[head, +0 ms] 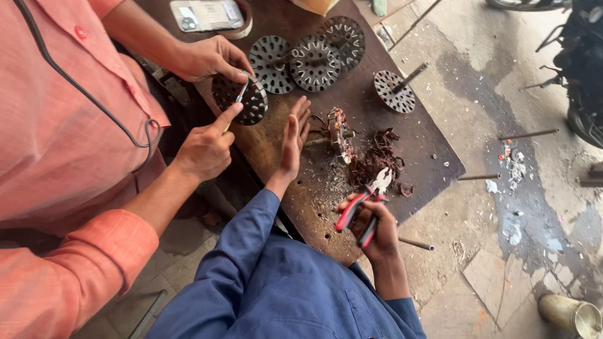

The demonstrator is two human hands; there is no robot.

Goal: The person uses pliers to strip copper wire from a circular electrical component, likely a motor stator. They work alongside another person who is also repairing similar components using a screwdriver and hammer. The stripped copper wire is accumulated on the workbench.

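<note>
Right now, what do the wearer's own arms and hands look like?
Both arms wear long dark blue sleeves of plain woven cloth, with no cables or markings. The left hand and right hand are bare: no gloves, rings or watch visible. The orange sleeves belong to another person.

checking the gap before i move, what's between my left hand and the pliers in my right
In the head view, between your left hand and the pliers sit a wound motor core and a pile of stripped copper wire.
</note>
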